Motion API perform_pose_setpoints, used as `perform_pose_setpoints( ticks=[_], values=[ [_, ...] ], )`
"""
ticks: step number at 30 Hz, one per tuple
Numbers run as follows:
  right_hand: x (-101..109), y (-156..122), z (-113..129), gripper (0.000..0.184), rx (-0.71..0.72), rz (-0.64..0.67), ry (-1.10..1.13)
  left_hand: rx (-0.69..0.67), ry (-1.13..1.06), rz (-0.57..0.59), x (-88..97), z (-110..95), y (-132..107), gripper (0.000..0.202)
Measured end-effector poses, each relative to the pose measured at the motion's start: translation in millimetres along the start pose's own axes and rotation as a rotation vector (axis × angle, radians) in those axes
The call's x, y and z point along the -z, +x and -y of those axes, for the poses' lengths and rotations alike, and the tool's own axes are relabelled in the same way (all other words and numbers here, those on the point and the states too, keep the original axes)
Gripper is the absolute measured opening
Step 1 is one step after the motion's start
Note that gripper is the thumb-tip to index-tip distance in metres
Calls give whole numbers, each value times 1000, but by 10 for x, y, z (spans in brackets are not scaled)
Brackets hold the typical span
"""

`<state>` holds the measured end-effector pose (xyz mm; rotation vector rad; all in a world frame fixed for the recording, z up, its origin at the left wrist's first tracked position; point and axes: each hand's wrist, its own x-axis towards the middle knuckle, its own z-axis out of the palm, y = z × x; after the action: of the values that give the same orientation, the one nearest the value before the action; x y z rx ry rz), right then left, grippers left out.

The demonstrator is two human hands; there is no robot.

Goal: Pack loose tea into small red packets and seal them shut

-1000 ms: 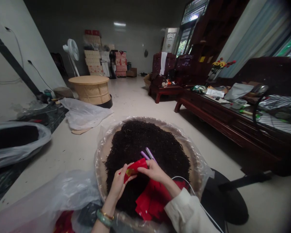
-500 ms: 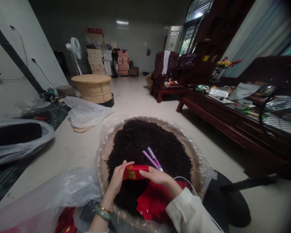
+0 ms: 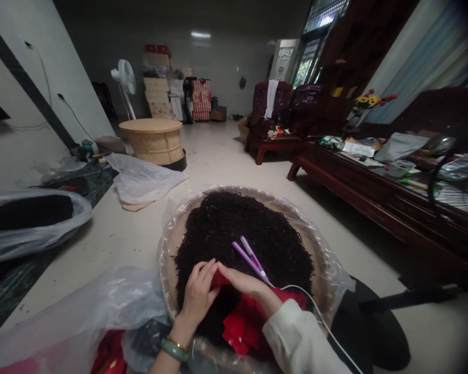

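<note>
Between my two hands, over the heap of dark loose tea leaves (image 3: 214,218), is a small red packet (image 3: 219,279), mostly covered by my fingers. My left hand (image 3: 198,291), with a green bangle at the wrist, closes on its left end. Fingers of my right hand (image 3: 242,282) press its top right side. A purple hair straightener (image 3: 251,259) with a white cord lies on the leaves just beyond my right hand. Several flat red packets (image 3: 242,322) lie below my right forearm, at the near side of the round basket (image 3: 166,259) lined with clear plastic.
Clear plastic sheeting (image 3: 113,296) covers the near left, with red packaging (image 3: 109,353) under it. A plastic-lined tray of dark leaves (image 3: 27,210) stands left. A black round base (image 3: 374,327) and a dark wooden table (image 3: 359,200) are on the right; a woven drum-shaped stand (image 3: 152,140) is farther off.
The red packet has turned from lying broadside to being mostly hidden between my hands. My hands have come closer together, the left curling over the packet. The view has shifted slightly.
</note>
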<state>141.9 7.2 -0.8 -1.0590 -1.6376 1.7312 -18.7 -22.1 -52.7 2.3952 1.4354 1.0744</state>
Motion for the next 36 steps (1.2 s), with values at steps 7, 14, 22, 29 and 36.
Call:
perform_pose_setpoints(
  ticks=[7,14,22,29,36],
  values=[
    [41,72,33,77,38,128,138,120,-27,-82,35,183,-21,56],
    [182,235,-37,65,228,-364,-476,442,-97,-319,250,454,51,44],
    [-212,690,-171,104,169,-131,-1312,695,-255,-460,428,434,117,51],
    [-350,544,-184,59,338,45,-1470,716,-324,-458,425,448,108,50],
    [-177,271,-236,56,493,131,-1470,649,-247,-361,267,530,83,55]
  ],
)
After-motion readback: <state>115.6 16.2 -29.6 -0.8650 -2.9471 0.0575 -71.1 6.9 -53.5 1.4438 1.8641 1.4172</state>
